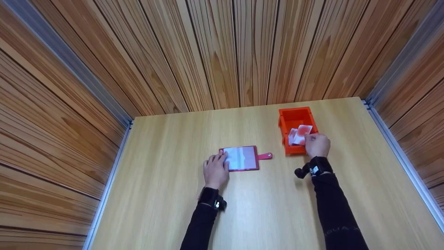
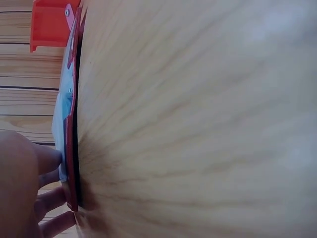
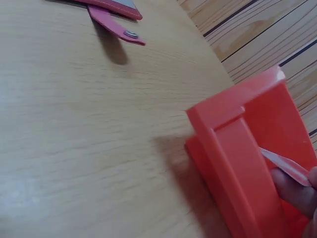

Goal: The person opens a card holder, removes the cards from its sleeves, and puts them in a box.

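My left hand (image 1: 215, 171) rests on the left end of a pink-red card holder (image 1: 257, 163) with a clear, glossy sleeve, which lies open on the table. In the left wrist view the thumb (image 2: 48, 158) touches the sleeve, and the other fingers sit around the holder's end. To the right, my right hand (image 1: 317, 145) reaches over the side of an orange bin (image 1: 296, 150). It pinches a thin white-and-red card (image 3: 286, 166) between thumb and finger. Other small white-and-red cards (image 1: 293, 136) lie in the front part of the bin.
The holder's pink strap (image 1: 265, 156) with a metal snap points right, toward the bin. Wood-plank walls (image 1: 215, 62) rise behind and beside the wooden table (image 1: 166, 173). Metal rails (image 1: 402, 159) run along the table's sides.
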`<move>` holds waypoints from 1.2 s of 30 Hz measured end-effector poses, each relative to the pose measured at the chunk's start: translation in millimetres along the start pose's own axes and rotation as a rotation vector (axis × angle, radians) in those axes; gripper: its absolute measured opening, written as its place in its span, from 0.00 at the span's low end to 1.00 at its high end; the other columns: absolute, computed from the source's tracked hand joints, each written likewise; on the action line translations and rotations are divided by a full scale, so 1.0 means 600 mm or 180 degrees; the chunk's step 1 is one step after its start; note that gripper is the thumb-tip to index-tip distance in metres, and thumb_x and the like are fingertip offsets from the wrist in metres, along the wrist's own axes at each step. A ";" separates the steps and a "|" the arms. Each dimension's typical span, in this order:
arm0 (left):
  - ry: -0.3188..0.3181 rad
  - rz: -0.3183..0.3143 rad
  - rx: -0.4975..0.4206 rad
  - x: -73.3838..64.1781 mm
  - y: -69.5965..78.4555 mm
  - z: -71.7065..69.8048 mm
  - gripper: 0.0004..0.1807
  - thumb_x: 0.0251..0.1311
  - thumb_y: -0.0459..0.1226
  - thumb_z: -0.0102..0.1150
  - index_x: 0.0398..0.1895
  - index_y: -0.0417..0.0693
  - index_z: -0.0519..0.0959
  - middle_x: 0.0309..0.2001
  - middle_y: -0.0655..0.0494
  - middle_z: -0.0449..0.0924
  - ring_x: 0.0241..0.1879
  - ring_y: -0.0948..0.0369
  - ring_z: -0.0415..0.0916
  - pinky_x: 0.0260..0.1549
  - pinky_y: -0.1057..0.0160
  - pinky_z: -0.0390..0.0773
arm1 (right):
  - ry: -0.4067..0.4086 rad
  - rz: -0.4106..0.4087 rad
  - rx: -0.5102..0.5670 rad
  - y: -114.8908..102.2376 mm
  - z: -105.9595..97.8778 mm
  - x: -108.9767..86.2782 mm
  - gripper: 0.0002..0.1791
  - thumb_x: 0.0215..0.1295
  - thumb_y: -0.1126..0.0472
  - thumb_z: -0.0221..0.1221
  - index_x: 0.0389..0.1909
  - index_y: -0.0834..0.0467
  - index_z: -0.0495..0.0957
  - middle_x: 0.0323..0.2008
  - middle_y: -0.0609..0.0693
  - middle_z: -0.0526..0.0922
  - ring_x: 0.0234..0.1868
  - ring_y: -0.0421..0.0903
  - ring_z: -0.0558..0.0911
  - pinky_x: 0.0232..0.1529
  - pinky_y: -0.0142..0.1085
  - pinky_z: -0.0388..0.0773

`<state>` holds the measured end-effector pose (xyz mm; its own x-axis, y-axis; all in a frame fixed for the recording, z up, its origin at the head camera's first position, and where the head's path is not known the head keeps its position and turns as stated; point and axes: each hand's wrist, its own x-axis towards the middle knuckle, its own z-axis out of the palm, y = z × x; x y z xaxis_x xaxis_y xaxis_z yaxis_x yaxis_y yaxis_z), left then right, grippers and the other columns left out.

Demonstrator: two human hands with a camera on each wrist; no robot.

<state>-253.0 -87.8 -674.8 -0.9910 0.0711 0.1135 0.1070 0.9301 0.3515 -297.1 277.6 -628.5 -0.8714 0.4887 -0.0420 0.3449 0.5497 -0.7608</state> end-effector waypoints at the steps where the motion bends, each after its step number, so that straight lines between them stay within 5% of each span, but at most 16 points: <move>1: -0.0010 -0.0012 0.0003 0.000 0.000 -0.001 0.23 0.75 0.46 0.54 0.70 0.55 0.77 0.70 0.54 0.77 0.66 0.49 0.73 0.62 0.45 0.70 | 0.0029 0.0009 -0.0026 0.000 0.004 0.000 0.21 0.76 0.56 0.55 0.48 0.71 0.86 0.48 0.68 0.87 0.50 0.66 0.84 0.57 0.53 0.78; 11: -0.0107 -0.0053 -0.0076 -0.001 0.002 -0.004 0.23 0.75 0.46 0.54 0.71 0.56 0.77 0.72 0.53 0.75 0.68 0.49 0.72 0.64 0.44 0.68 | 0.0063 0.0591 -0.0365 -0.010 0.028 -0.010 0.23 0.75 0.48 0.60 0.51 0.66 0.86 0.50 0.64 0.88 0.53 0.63 0.84 0.62 0.53 0.77; 19: 0.0008 0.0046 0.0023 0.001 -0.002 0.001 0.22 0.73 0.45 0.56 0.67 0.56 0.80 0.67 0.52 0.80 0.65 0.48 0.74 0.61 0.44 0.70 | 0.0295 0.0420 -0.0515 -0.009 0.041 -0.011 0.19 0.72 0.53 0.62 0.41 0.67 0.86 0.44 0.67 0.88 0.49 0.67 0.84 0.58 0.55 0.79; 36: -0.0005 0.0019 -0.0070 0.000 -0.001 -0.002 0.22 0.74 0.46 0.56 0.68 0.55 0.79 0.68 0.53 0.78 0.66 0.48 0.73 0.63 0.45 0.69 | 0.0248 0.0351 -0.0473 -0.009 0.038 -0.013 0.19 0.72 0.53 0.64 0.43 0.68 0.87 0.45 0.68 0.88 0.48 0.67 0.85 0.57 0.55 0.80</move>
<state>-253.0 -88.7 -673.7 -0.9905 0.0771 0.1143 0.1145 0.9215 0.3711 -300.1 255.2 -638.9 -0.7979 0.5993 -0.0651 0.4895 0.5812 -0.6501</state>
